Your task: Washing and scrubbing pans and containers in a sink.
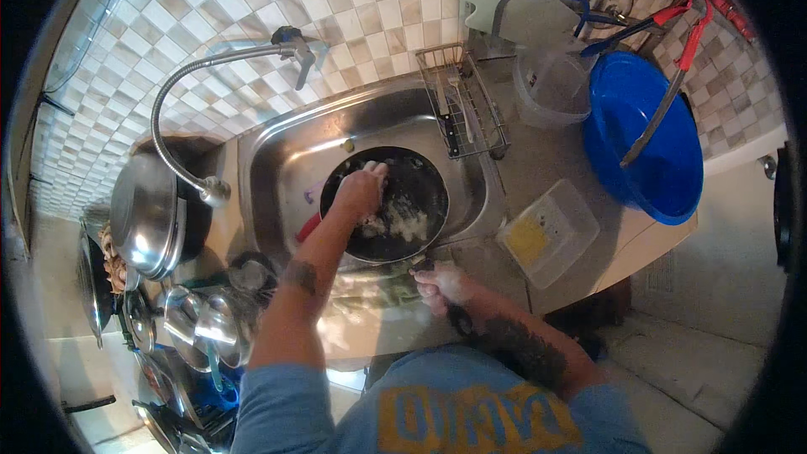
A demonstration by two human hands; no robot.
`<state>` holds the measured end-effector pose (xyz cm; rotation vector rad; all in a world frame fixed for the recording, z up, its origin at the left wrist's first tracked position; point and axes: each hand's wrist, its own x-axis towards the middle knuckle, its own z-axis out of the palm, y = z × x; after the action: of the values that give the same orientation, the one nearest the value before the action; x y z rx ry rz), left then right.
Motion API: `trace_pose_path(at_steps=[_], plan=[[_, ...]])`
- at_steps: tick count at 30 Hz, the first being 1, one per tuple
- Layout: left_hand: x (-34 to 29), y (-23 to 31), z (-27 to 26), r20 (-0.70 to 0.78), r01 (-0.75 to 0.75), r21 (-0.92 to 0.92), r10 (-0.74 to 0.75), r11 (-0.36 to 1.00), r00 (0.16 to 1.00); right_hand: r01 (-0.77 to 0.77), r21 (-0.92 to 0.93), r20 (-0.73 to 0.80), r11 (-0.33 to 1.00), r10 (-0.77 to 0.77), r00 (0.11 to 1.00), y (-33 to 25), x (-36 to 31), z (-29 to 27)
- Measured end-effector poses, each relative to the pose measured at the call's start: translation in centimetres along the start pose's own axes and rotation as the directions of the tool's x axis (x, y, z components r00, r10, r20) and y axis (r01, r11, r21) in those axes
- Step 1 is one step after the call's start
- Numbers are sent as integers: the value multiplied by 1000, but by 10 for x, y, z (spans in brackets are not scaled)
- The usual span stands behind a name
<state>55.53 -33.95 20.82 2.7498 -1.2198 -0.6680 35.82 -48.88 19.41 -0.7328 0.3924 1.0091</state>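
- My right hand (439, 284) is closed round the dark handle (460, 320) of the frying pan, at the near edge of the sink
- My left hand (361, 192) reaches inside the pan, fingers bunched down on its surface; whether they hold anything, I cannot tell
- The frying pan (414, 187) is black and round, its open side toward me, over the front part of the metal sink (290, 136)
- Pale foam (407, 224) is smeared across the pan's near half, and whitish suds cling to my hands
- Something red (308, 228) shows just beside the pan, next to my left forearm
- A greenish cloth (370, 296) lies along the counter in front of the sink
- At the sink's right end sits a wire rack (433, 63) with a black-handled knife (450, 134) in it
- Right of the sink, a clear container (573, 223) has a yellow sponge (527, 240) in it, near a big blue basin (656, 130)
- On my left, a hose faucet (160, 109) arches near a large metal pot (147, 214)
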Motion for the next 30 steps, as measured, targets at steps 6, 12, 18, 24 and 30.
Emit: trace_pose_path(at_steps=[6,12,18,24,30], plan=[[5,-27,47,-3,-118,15,118,993,993,-47,29,31,998,46,998,6,8,0],[-19,-36,59,-229,-189,44,194,981,954,12,11,-35,1000,-12,999,-3,5,17],[-25,-19,37,100,233,75,-240,970,966,-37,162,-139,986,60,988,-3,8,14],[-43,-45,40,67,141,104,-148,985,987,2,68,-109,998,5,994,-1,3,23],[-57,-23,45,-246,-103,-184,55,977,968,59,-22,-143,998,-62,988,5,6,19]])
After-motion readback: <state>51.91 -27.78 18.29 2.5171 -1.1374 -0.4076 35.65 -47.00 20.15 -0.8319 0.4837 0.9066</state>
